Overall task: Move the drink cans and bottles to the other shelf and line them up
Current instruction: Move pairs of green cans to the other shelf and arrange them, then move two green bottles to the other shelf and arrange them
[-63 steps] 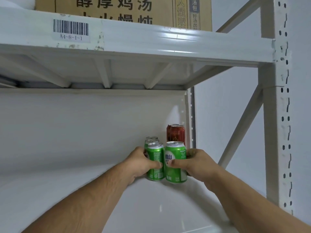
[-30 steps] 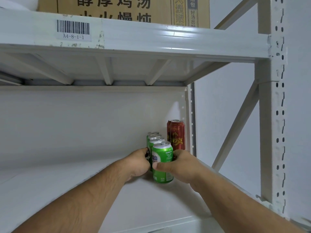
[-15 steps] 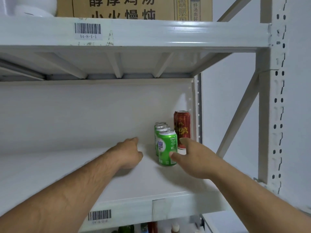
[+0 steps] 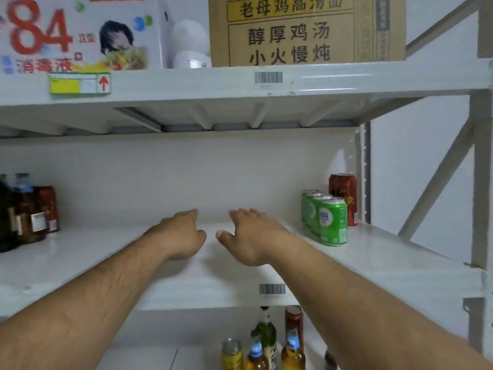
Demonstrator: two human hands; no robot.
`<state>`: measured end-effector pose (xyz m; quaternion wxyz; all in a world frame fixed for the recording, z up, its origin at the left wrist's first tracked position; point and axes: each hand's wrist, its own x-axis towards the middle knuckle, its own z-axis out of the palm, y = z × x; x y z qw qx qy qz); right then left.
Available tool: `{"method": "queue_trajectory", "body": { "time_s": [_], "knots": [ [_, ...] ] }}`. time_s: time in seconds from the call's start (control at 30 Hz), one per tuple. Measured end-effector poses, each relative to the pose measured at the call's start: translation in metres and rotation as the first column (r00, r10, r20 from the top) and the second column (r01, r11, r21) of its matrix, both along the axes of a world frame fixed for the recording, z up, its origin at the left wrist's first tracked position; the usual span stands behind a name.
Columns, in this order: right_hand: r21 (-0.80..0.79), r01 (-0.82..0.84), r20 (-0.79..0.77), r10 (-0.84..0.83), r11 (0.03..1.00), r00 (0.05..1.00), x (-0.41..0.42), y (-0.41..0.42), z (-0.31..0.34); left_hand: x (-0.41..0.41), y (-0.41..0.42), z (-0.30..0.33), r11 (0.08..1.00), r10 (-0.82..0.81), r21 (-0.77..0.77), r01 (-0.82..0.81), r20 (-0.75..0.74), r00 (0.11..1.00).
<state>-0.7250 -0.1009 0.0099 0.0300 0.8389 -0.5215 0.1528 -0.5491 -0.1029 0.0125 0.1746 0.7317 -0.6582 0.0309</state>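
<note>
Three green cans (image 4: 333, 222) stand in a row front to back at the right end of the middle shelf (image 4: 386, 265), with a red can (image 4: 343, 193) behind them by the rear post. My left hand (image 4: 181, 233) and my right hand (image 4: 248, 233) hover empty over the middle of that shelf, left of the cans, fingers loosely apart. On the shelf below stand several bottles (image 4: 266, 340) and a yellow can (image 4: 232, 355).
Dark bottles and a red can (image 4: 29, 212) stand at the left end of the middle shelf. The top shelf holds a brown carton (image 4: 306, 30), a white carton (image 4: 80, 33) and a white jug (image 4: 190, 46). A grey upright post (image 4: 482, 182) bounds the right side.
Both hands let go of the green cans and drew back left toward the shelf's middle. The view has pulled back and shifted left, revealing the lower shelf and the left-end bottles.
</note>
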Motion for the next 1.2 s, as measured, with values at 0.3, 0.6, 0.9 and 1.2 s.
{"method": "queue_trajectory", "body": {
  "time_s": [0.3,0.6,0.9,1.2],
  "knots": [
    [0.063,-0.214,-0.025,0.216,0.975,0.976,0.165,0.044,-0.006,0.143,0.091,-0.018,0.973,0.233,-0.007,-0.232,0.012,0.973],
    [0.064,-0.417,-0.079,0.421,0.907,0.904,0.259,0.079,-0.007,0.220,0.159,-0.025,0.870,0.493,0.020,-0.493,-0.058,0.868],
    [0.078,-0.526,-0.030,0.530,0.847,0.848,0.280,0.075,-0.003,0.230,0.180,-0.025,0.803,0.595,0.025,-0.596,-0.110,0.796],
    [0.072,-0.540,-0.027,0.542,0.839,0.840,0.311,0.069,-0.007,0.260,0.179,-0.031,0.792,0.602,0.000,-0.610,-0.164,0.782]
  ]
}}
